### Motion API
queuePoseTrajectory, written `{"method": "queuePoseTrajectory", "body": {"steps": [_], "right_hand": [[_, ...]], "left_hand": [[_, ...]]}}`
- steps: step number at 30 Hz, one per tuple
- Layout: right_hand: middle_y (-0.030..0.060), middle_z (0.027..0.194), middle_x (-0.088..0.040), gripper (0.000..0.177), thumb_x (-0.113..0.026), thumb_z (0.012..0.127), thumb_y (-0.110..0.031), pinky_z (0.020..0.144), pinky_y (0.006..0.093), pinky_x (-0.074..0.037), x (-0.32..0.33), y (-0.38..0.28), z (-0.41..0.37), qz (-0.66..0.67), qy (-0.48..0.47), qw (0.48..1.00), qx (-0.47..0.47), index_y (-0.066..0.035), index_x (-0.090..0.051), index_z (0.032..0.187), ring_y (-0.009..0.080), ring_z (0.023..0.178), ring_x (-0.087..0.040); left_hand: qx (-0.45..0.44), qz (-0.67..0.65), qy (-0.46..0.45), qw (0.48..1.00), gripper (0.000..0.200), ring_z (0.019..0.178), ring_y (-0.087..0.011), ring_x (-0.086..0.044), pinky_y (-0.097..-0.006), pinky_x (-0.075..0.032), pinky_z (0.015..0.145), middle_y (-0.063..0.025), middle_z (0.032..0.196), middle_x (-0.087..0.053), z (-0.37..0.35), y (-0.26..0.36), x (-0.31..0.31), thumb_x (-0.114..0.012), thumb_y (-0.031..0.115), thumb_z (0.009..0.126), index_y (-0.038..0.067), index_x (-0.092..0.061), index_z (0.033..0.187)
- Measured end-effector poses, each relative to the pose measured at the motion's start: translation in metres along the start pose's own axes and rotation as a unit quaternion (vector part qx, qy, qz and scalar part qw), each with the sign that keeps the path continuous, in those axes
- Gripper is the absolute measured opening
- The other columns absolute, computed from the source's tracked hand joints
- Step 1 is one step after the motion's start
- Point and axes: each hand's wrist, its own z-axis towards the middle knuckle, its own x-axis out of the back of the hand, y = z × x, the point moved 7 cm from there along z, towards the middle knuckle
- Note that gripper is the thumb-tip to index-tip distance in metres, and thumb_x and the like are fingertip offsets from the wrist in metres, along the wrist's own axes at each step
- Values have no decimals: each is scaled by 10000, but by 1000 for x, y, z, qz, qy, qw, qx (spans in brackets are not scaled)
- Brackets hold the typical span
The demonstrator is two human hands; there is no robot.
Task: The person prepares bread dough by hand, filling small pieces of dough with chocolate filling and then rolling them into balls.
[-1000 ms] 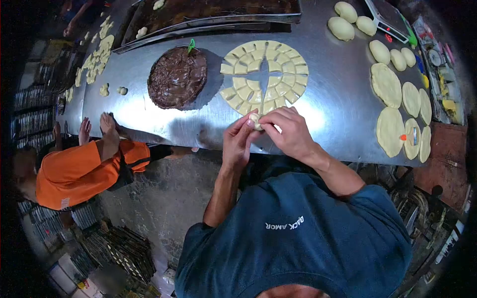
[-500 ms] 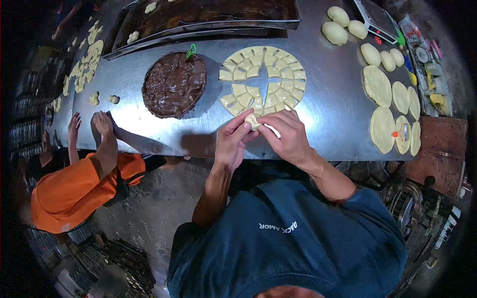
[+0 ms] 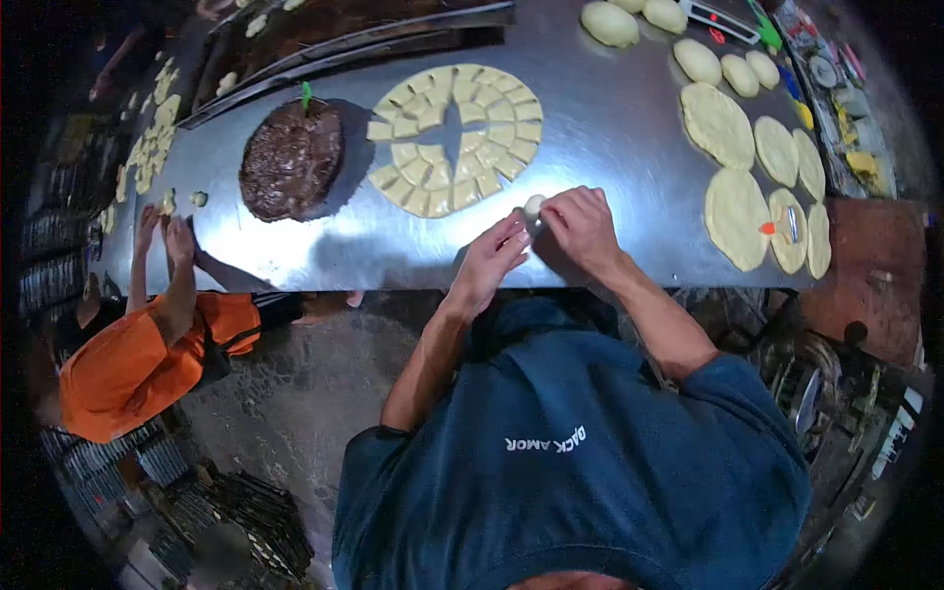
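Note:
A small ball of dough (image 3: 534, 206) sits between my fingertips, just above the table's front part. My right hand (image 3: 585, 231) pinches it from the right. My left hand (image 3: 490, 264), its fingers drawn together, meets it from the left. Just beyond my hands lies a flat round of dough (image 3: 423, 187) cut into many small pieces, with a gap in its middle. To its left is a mass of chocolate-brown filling (image 3: 290, 162) with a green-handled tool (image 3: 306, 95) stuck in its far edge.
Flat dough discs (image 3: 736, 218) and dough balls (image 3: 697, 61) lie on the right of the metal table (image 3: 610, 128), near a scale (image 3: 723, 22). A metal-and-orange tool (image 3: 782, 226) rests on one disc. Dark trays (image 3: 364, 44) stand behind. A co-worker in orange (image 3: 128, 369) works at left.
My hands have moved slightly apart, with the dough piece now rounder between the fingertips. The camera view has shifted, so the table's contents appear further up and left.

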Motion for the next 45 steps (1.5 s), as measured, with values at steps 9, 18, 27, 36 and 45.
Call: {"method": "queuePoseTrajectory", "body": {"steps": [9, 18, 27, 36, 45], "right_hand": [[93, 880, -640, 142, -591, 778, -30, 807, 421, -434, 6, 38, -53, -42, -85, 976, -197, -66, -674, 887, 291, 833, -608], [83, 813, -620, 40, -664, 788, -96, 726, 414, -405, -28, 92, -40, -17, 30, 998, -53, -73, -646, 815, 290, 820, -565], [129, 801, -597, 19, -625, 790, -46, 784, 426, -417, -29, 85, -59, -23, -33, 994, -101, -37, -611, 799, 318, 846, -556], [170, 1092, -608, 243, -600, 841, -15, 924, 416, -468, -45, 35, -59, 112, -64, 976, -173, -47, -551, 1078, 353, 1067, -583], [206, 1164, -581, 410, -666, 814, -102, 933, 413, -459, -33, 79, -11, 23, -69, 970, -232, -23, -535, 1194, 366, 1099, -543]], "left_hand": [[-22, 191, 167, 967, 387, 978, -166, -599, -275, -465, 874, -112, 1124, -643, -60, -24, 73, -588, 212, 929, -36, -576, 1226], [-139, 271, 322, 896, 309, 913, -139, -589, -277, -474, 821, -73, 1008, -656, -76, 54, 155, -597, 175, 922, -52, -615, 1131], [-271, 568, 321, 708, 295, 1020, -379, -591, -424, -455, 905, -217, 1072, -626, 32, 128, 192, -588, 134, 848, 6, -627, 1111], [-186, 696, 199, 665, 316, 878, -406, -568, -449, -449, 837, -230, 942, -611, 58, 120, 190, -627, 135, 785, -19, -617, 1060], [-155, 186, 315, 918, 273, 859, -170, -618, -316, -534, 685, -83, 972, -623, -21, 104, 188, -622, 242, 897, 22, -594, 1057]]}}
